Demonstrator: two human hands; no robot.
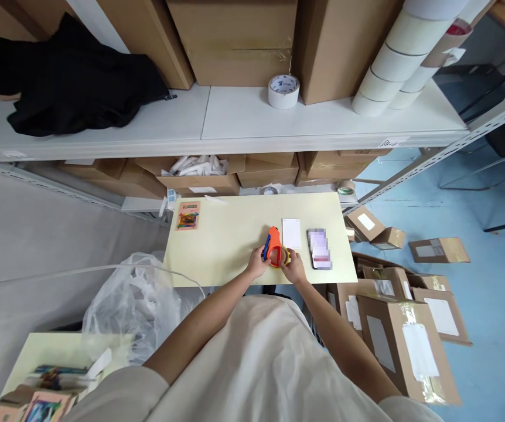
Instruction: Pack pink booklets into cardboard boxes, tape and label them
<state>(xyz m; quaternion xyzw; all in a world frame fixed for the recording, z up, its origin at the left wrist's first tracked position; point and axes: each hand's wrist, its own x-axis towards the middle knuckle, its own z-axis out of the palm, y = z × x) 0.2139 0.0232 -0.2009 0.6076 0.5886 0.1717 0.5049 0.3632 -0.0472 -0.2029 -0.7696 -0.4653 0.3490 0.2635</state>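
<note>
Over the front part of the pale yellow table (230, 234), both hands are on an orange tape dispenser (275, 239) with a blue part on its left side. My left hand (257, 264) has its fingers closed on the dispenser's left side. At its lower right, my right hand (294, 268) grips the yellow-edged tape roll (285, 255), close against the dispenser. Whether the roll is seated in the dispenser cannot be made out. A white paper pad (292, 234) lies just beyond my right hand, and a phone (319, 249) rests to its right.
A small pink booklet (188, 215) lies at the table's far left. Behind stands a shelf (244, 143) with cartons and a white tape roll (283, 91). Parcels (404, 334) crowd the floor at right; a clear plastic bag (133, 299) hangs at left.
</note>
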